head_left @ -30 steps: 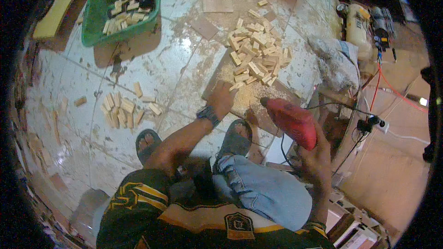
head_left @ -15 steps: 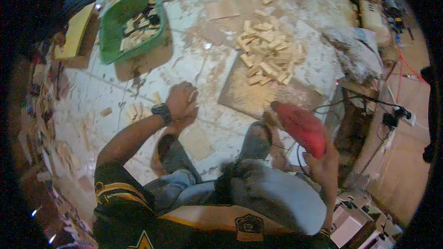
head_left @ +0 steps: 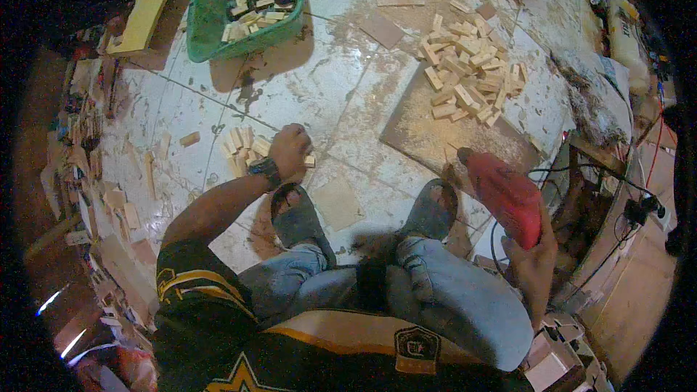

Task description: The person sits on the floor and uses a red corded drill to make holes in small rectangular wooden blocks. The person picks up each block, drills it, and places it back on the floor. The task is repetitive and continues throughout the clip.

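Note:
My right hand [head_left: 528, 250] is wrapped round the grip of a red power drill [head_left: 508, 196]. The drill's thin bit points toward a dusty brown board [head_left: 435, 141] on the floor. A heap of small pale wooden blocks [head_left: 468, 65] lies on and past the board's far side. On the left, my left hand [head_left: 289, 149], with a dark watch on its wrist, is low over a smaller group of wooden blocks [head_left: 243, 144]. Its fingers curl downward, and their tips are hidden. A block end [head_left: 311, 162] shows beside the hand; whether it is gripped is unclear.
A green tub [head_left: 243, 51] with blocks and dark items stands far left, near a yellow panel [head_left: 145, 14]. A flat wooden square [head_left: 336, 203] lies between my feet. At right are a black cord [head_left: 588, 167], a pale cylinder [head_left: 626, 43] and boxes [head_left: 555, 363]. Wood scraps line the left.
The whole view has shifted, so the floor appears higher and farther right. My left hand has moved a little left and nearer to the small block group. The drill stays in my right hand.

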Available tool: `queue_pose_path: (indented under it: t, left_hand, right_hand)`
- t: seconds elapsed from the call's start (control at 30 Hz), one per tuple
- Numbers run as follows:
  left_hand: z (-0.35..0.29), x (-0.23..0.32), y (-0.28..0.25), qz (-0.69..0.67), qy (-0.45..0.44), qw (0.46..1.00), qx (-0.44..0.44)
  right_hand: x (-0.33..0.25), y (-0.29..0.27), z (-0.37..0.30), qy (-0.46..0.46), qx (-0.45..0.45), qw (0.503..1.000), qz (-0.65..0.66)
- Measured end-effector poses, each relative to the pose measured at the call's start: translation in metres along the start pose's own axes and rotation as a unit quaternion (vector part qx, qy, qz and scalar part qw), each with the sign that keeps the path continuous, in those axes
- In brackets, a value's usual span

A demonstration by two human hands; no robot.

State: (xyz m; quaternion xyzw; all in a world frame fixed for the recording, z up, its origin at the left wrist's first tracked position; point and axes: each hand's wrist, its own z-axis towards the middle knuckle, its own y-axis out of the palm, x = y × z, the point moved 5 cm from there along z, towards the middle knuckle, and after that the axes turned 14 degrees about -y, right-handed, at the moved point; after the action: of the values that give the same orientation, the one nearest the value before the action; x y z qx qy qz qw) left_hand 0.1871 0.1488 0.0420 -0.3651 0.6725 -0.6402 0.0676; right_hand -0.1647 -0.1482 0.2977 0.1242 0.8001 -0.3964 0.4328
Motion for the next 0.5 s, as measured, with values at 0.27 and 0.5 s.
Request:
queue_pose_path:
  t: [0.27,0.5]
  left_hand:
    - [-0.031,0.004,-0.012,0.000,0.098,0.992,-0.080]
    - [-0.036,-0.003,0.002,-0.034,-0.014,0.996,-0.079]
  right_hand:
    - [0.002,-0.003,0.002,-0.049,-0.011,0.998,-0.048]
    - [0.004,-0.002,0.002,-0.033,-0.012,0.999,-0.027]
